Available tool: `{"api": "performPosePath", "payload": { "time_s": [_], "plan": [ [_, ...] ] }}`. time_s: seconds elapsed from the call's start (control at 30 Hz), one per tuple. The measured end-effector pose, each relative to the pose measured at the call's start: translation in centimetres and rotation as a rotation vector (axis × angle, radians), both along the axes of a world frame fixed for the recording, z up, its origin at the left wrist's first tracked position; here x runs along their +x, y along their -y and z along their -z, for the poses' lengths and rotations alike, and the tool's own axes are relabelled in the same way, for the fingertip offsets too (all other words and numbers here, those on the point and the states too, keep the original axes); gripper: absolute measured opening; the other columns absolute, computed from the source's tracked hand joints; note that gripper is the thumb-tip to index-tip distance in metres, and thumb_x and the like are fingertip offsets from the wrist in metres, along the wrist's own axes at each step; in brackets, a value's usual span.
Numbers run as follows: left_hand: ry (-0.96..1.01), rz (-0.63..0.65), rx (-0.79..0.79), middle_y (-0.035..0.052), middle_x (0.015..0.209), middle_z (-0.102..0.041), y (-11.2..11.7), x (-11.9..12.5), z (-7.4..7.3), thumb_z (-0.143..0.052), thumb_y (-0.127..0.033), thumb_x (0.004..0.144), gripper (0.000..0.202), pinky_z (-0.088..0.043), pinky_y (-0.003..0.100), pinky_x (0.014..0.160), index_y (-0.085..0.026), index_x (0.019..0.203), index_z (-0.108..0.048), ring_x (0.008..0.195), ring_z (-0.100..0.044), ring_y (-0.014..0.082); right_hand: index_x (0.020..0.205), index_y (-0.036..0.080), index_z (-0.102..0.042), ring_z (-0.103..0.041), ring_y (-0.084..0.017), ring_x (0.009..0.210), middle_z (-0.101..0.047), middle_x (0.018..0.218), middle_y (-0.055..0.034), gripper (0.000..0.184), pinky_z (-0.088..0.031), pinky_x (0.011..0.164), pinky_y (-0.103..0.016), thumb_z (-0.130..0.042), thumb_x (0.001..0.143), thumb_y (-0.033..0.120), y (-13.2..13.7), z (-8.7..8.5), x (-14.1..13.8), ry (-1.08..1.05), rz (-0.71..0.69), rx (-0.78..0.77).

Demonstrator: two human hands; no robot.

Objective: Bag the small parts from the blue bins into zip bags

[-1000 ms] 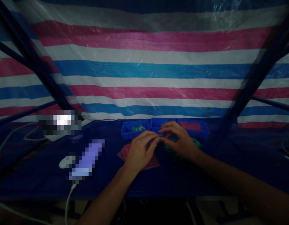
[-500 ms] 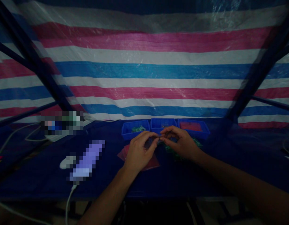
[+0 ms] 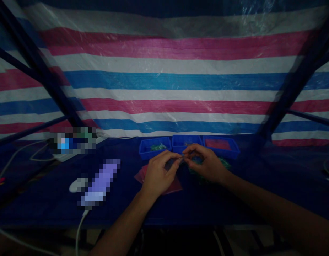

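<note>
My left hand (image 3: 159,172) and my right hand (image 3: 205,163) meet fingertip to fingertip just above the dark blue table (image 3: 47,206). Both pinch a tiny item (image 3: 182,158) between thumb and fingers; it is too small and dim to name. Under my left hand lie thin red sheets (image 3: 173,185). Green pieces (image 3: 223,163) lie under and behind my right hand. Just beyond the hands stand three blue trays: the left tray (image 3: 155,147) holds green bits, the middle tray (image 3: 186,141) is partly hidden by my fingers, the right tray (image 3: 221,145) holds something red.
A striped pink, blue and white tarp (image 3: 164,78) hangs behind the table, with dark frame poles (image 3: 36,67) crossing at both sides. On the left lie a blurred-out object (image 3: 99,183), a small white device (image 3: 75,185) and white cables (image 3: 79,227).
The hands stay joined at the fingertips. My right hand's fingers have curled lower and tighter toward the pinch; my left hand has barely shifted.
</note>
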State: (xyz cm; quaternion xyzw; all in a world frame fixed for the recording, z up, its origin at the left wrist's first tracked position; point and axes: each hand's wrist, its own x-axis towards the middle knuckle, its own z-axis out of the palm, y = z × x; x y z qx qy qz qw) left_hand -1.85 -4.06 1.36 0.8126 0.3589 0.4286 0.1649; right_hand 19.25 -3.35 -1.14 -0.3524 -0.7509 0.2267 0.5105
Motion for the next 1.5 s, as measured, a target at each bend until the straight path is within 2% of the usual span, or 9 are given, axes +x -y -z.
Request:
{"api": "performPosePath", "payload": {
  "time_s": [0.17,0.37,0.6,0.8,1.0,1.13,1.27,1.37,1.5],
  "plan": [
    [-0.003,0.000,0.010,0.0015,0.098,-0.076,0.11,0.16,-0.02,-0.066,-0.021,0.095,0.011,-0.054,0.032,0.081,-0.025,0.101,-0.075,0.090,-0.071,0.0182,0.111,0.024,-0.067,-0.068,-0.019,0.087,-0.071,0.098,-0.0041,0.022,-0.057,0.081,-0.034,-0.069,0.090,0.022,0.21,-0.04,0.04,0.031,-0.005,0.027],
    [0.044,-0.010,0.008,0.0011,0.104,-0.078,-0.07,0.18,0.24,-0.069,-0.014,0.089,0.020,-0.058,0.035,0.090,-0.024,0.105,-0.072,0.096,-0.074,0.0190,0.112,0.026,-0.068,-0.067,-0.018,0.088,-0.071,0.102,-0.0036,0.023,-0.055,0.081,-0.035,-0.068,0.091,0.019,0.57,-0.52,-0.15,0.039,0.001,0.081],
    [0.003,-0.017,-0.006,0.0013,0.106,-0.080,0.15,0.06,0.24,-0.067,-0.028,0.097,0.024,-0.059,0.038,0.092,-0.027,0.121,-0.070,0.099,-0.076,0.0209,0.117,0.025,-0.067,-0.069,-0.019,0.087,-0.072,0.099,-0.0042,0.024,-0.057,0.079,-0.035,-0.069,0.093,0.025,0.54,-0.45,-0.14,-0.021,-0.024,0.000],
    [0.011,-0.047,-0.030,0.0028,0.111,-0.080,0.09,0.01,0.61,-0.065,-0.031,0.098,0.029,-0.061,0.037,0.087,-0.026,0.126,-0.068,0.095,-0.078,0.0215,0.114,0.025,-0.067,-0.071,-0.020,0.090,-0.072,0.101,-0.0049,0.020,-0.059,0.081,-0.035,-0.070,0.094,0.028,0.34,-0.37,-0.12,-0.028,0.018,-0.007],
    [-0.017,-0.053,-0.029,0.0013,0.112,-0.080,-0.15,-0.01,0.71,-0.064,-0.030,0.099,0.020,-0.060,0.034,0.091,-0.027,0.116,-0.073,0.102,-0.076,0.0208,0.111,0.025,-0.069,-0.071,-0.019,0.089,-0.074,0.105,-0.0050,0.019,-0.058,0.080,-0.034,-0.072,0.092,0.025,0.16,-0.10,0.04,-0.002,0.055,0.061],
    [-0.041,-0.066,-0.019,0.0002,0.108,-0.080,-0.05,0.01,0.39,-0.064,-0.026,0.098,0.015,-0.057,0.034,0.092,-0.026,0.108,-0.075,0.100,-0.075,0.0194,0.113,0.024,-0.069,-0.071,-0.019,0.087,-0.075,0.102,-0.0045,0.022,-0.058,0.080,-0.034,-0.072,0.091,0.024,0.15,-0.09,0.07,0.007,0.038,0.093],
    [-0.049,-0.064,-0.034,0.0005,0.106,-0.078,0.16,-0.03,0.12,-0.061,-0.026,0.100,0.014,-0.056,0.032,0.087,-0.024,0.107,-0.072,0.098,-0.074,0.0187,0.114,0.024,-0.068,-0.072,-0.019,0.087,-0.076,0.103,-0.0044,0.023,-0.059,0.080,-0.033,-0.074,0.091,0.025,0.34,-0.20,-0.01,0.003,0.043,0.068],
    [-0.038,-0.044,-0.054,0.0008,0.104,-0.078,0.20,-0.03,0.09,-0.059,-0.029,0.101,0.014,-0.056,0.031,0.084,-0.023,0.106,-0.072,0.096,-0.073,0.0183,0.109,0.024,-0.068,-0.073,-0.018,0.084,-0.076,0.102,-0.0036,0.018,-0.059,0.078,-0.033,-0.073,0.092,0.027,0.42,-0.23,-0.09,0.039,0.064,0.084],
    [-0.089,-0.090,-0.043,0.0017,0.110,-0.077,-0.17,-0.18,0.68,-0.060,-0.034,0.102,0.018,-0.056,0.036,0.091,-0.024,0.112,-0.071,0.102,-0.072,0.0204,0.104,0.023,-0.066,-0.073,-0.019,0.085,-0.075,0.100,-0.0044,0.015,-0.059,0.076,-0.033,-0.073,0.092,0.029,-0.07,-0.43,0.36,0.025,0.117,0.081]
  ]
}}
